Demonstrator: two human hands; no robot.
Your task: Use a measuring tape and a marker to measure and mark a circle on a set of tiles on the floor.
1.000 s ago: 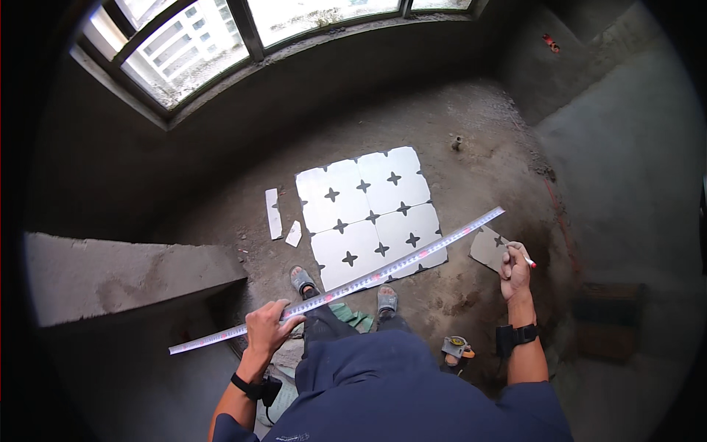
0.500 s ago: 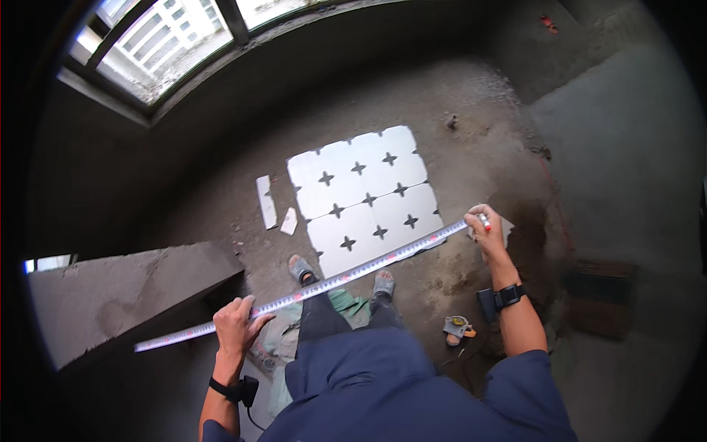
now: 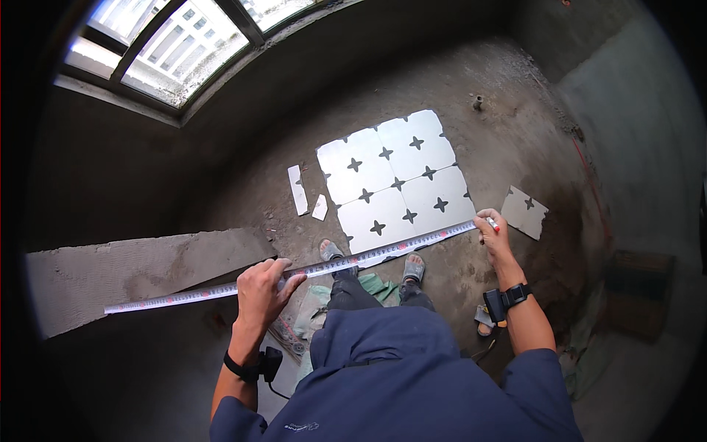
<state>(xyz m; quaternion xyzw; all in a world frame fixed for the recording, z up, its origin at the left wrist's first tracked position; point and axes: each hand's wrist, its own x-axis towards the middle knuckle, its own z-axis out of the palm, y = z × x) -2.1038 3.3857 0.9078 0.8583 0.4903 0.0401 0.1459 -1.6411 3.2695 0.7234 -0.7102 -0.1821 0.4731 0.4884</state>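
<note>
A white tape measure blade [image 3: 383, 253] is stretched between my hands, slanting up to the right over the near edge of white floor tiles [image 3: 387, 205] with dark cross-shaped marks. My left hand [image 3: 258, 295] grips the blade between thumb and fingers. Beyond this hand, the blade's free end runs left across a grey ledge. My right hand [image 3: 493, 234] pinches the blade's other end near the tiles' near right corner. It also holds a white marker with a red tip [image 3: 493, 224]. The tape's case cannot be made out.
Cut tile pieces lie left of the tiles, a strip [image 3: 297, 190] and a small scrap [image 3: 319, 207]. A larger piece [image 3: 524, 212] lies to the right. The concrete ledge [image 3: 155, 269] juts in at left. Green sacking [image 3: 379, 286] is by my feet. A pipe stub [image 3: 477, 103] stands farther off.
The view has shifted, so the tiles sit farther right. My left hand has come up and the tape lies flatter, its free end now over the ledge. The right-hand tile piece shows more fully.
</note>
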